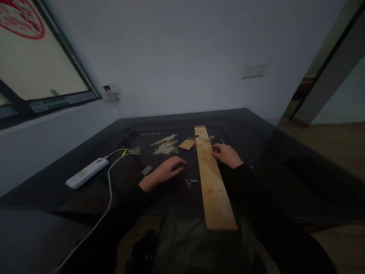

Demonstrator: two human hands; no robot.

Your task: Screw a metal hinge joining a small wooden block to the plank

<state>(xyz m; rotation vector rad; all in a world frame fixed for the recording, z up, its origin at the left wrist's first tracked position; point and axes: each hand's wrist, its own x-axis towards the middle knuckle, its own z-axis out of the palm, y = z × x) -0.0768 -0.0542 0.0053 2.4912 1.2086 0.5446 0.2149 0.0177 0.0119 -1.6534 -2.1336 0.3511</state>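
A long, flat wooden plank lies lengthwise on the dark table, its near end jutting past the front edge. To its left hovers my left hand, its fingers curved and apart from the thumb, with nothing between them. Several thin metal nails lie loose between that hand and the plank. At the plank's right edge is my right hand, fingers bent with a small gap to the thumb; whether the tips touch the wood is hard to see. A small square wooden piece rests left of the plank, farther back.
A white power bank with a white cable sits at the table's left. Another nail lies beyond my right hand. The dark table bears a printed leaf pattern and meets a wall with sockets.
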